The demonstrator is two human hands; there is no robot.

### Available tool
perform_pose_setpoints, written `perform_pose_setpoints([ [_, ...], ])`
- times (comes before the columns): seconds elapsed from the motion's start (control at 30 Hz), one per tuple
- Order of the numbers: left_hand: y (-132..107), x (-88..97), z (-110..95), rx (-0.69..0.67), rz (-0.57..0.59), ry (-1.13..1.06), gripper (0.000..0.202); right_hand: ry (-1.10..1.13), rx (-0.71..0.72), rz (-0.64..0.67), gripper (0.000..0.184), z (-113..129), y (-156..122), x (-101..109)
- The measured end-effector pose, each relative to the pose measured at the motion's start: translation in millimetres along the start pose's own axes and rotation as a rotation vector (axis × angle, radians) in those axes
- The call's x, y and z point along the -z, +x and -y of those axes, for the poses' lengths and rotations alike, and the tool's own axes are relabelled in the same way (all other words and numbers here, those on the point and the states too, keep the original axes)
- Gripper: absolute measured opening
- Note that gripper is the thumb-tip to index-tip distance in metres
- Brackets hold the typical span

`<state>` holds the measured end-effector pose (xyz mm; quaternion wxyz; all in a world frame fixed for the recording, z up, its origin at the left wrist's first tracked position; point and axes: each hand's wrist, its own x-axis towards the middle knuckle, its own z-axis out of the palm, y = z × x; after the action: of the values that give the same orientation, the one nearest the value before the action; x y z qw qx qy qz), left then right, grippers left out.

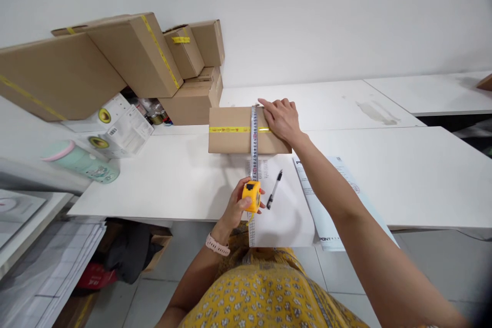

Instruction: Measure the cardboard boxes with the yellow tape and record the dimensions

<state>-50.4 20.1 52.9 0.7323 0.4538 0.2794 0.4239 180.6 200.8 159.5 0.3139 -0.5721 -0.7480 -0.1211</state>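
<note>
My left hand (235,205) is closed around a yellow tape measure (252,197) in front of a cardboard box (230,143). The silver blade (254,136) is pulled out and lies front to back across the box top, crossing a strip of yellow tape (226,129). My right hand (282,118) grips the far right part of the box, its index finger stretched toward the blade's far end. What its other fingertips touch behind the edge is hidden. A black-and-clear pen (274,189) lies on white paper (284,228) beside the tape measure.
A pale blue document bag (334,215) lies under my right forearm. Large cardboard boxes (134,56) are stacked at the back left, near a white box with avocado pictures (128,133) and a mint bottle (82,161). The white table's (184,200) front edge is close to my body.
</note>
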Motion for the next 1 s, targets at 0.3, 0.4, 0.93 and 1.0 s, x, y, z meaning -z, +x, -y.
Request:
perform_pose_setpoints([
  [0.3,-49.0,8.0,-24.0,-0.095,-0.056,0.025,0.071,-0.003,0.039,-0.048,0.053,27.9,-69.6,5.3],
  [0.4,-57.1,9.3,-15.5,-0.057,-0.060,0.041,0.070,0.017,0.048,-0.006,0.048,33.2,-98.7,-5.8],
  [0.93,-83.4,-3.0,0.5,0.269,0.133,0.358,0.091,1.120,-0.575,-0.105,0.046,47.3,-136.4,56.2],
  [1.0,-80.0,-5.2,3.5,0.216,0.055,0.357,0.100,1.136,-0.549,-0.056,0.041,67.1,-156.3,57.7],
])
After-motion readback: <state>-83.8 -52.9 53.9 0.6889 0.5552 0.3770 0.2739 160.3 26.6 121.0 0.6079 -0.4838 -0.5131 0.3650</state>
